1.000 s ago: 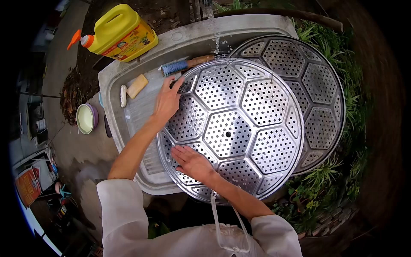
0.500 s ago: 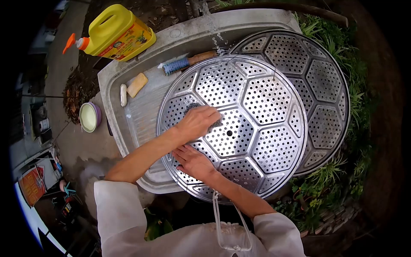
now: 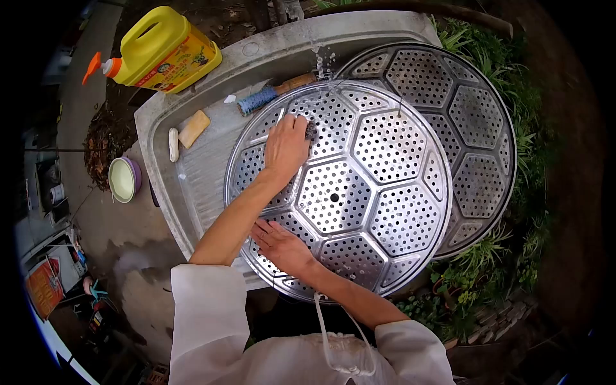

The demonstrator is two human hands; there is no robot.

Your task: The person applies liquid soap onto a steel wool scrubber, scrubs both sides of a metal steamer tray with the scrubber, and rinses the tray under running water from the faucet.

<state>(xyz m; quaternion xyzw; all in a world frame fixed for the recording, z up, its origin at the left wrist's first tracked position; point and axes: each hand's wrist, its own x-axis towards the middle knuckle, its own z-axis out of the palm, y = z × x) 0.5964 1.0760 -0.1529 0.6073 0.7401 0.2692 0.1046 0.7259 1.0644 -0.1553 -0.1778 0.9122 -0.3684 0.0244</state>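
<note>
A round, perforated metal steamer plate [image 3: 333, 173] with hexagonal patterns lies across the basin. My left hand [image 3: 287, 146] is closed around a dark scouring pad [image 3: 311, 131], pressed on the upper left part of the plate; most of the pad is hidden under the fingers. On the plate's lower left edge rests my right hand [image 3: 282, 249], flat with its fingers stretched out and holding nothing. A second, darker perforated plate [image 3: 478, 119] sits partly beneath the first one, on the right.
The grey stone basin [image 3: 157, 160] holds a yellow sponge [image 3: 194, 128], a white bar-like piece [image 3: 173, 145] and a blue-wrapped wooden-handled tool [image 3: 258, 100]. A yellow pump jug [image 3: 170, 51] stands at its upper left. Water splashes near the top rim. A bowl [image 3: 122, 179] is farther left; plants grow right.
My left hand has moved with the pad from near the plate's centre up toward its upper left. My right hand stays flat at the lower left. The whole view has shifted slightly.
</note>
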